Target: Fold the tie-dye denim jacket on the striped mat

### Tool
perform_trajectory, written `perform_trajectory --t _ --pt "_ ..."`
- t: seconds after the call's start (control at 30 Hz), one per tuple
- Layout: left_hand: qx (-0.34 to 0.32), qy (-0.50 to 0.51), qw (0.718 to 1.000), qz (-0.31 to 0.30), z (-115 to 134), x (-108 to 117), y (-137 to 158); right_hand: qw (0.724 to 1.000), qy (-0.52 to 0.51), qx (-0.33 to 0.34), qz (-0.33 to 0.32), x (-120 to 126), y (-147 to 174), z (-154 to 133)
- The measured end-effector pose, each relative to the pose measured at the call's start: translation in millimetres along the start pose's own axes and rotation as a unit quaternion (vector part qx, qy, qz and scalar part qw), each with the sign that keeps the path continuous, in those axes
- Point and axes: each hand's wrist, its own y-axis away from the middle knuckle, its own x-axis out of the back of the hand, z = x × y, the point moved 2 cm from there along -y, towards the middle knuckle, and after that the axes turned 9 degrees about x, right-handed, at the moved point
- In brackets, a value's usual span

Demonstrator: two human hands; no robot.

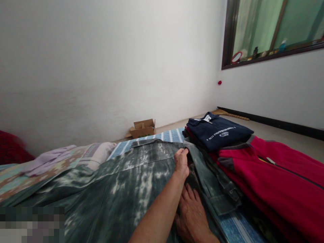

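Observation:
A faded grey-green jacket [118,189] with pale tie-dye-like streaks lies spread over the bed, one sleeve [215,189] folded along its right side. My left hand [181,161] is closed, its fingers pinching the cloth near the jacket's shoulder. Below it, my right hand [192,211] rests on the same cloth beside the folded sleeve, fingers stretched out and its thumb side partly hidden.
To the right lie a folded navy top [220,131] on a pile and a red zip garment [283,168]. A blue striped sheet [169,135] covers the bed. Lilac cloth [50,158] lies at left. Beyond stand a cardboard box [143,129] and a white wall.

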Motion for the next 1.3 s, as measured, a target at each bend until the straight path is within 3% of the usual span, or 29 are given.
perform_trajectory --t 0.1,0.17,0.27,0.4,0.5,0.6,0.67,0.9,1.0,1.03,1.17,1.23,1.3 --pt "-0.083 -0.143 0.986 0.017 5 3 1 1.0 0.01 -0.001 0.006 -1 -1 0" --pt "-0.155 -0.264 0.952 0.021 12 3 6 1.0 0.01 -0.001 0.004 -1 -1 1" --pt "-0.272 -0.418 0.867 0.02 22 -1 22 1.0 0.002 0.006 0.002 -1 -1 2" --pt "-0.4 -0.563 0.723 -0.01 29 -8 44 1.0 -0.008 0.021 0.015 -2 2 4" --pt "-0.418 -0.639 0.643 -0.06 26 -13 49 0.999 -0.009 0.031 0.029 -2 4 4" --pt "-0.381 -0.69 0.609 -0.086 20 -13 46 0.999 -0.004 0.037 0.03 -2 3 3" --pt "-0.35 -0.699 0.619 -0.075 17 -10 43 0.999 0.005 0.024 0.028 0 2 2" --pt "-0.233 -0.681 0.692 -0.058 7 3 37 0.999 0.02 0.006 0.025 4 4 -4" --pt "-0.218 -0.655 0.721 -0.055 3 6 36 0.999 0.027 0.006 0.031 5 5 -5" --pt "-0.214 -0.633 0.742 -0.052 3 7 36 0.999 0.029 0.008 0.031 5 6 -5" --pt "-0.13 -0.413 0.901 -0.032 6 13 27 0.999 0.039 0.008 0.027 1 6 -2" --pt "-0.091 -0.32 0.943 -0.021 7 17 19 0.998 0.045 0.008 0.034 -1 7 -1" --pt "-0.07 -0.272 0.96 -0.009 7 24 11 0.998 0.049 0.006 0.038 -1 8 -2"
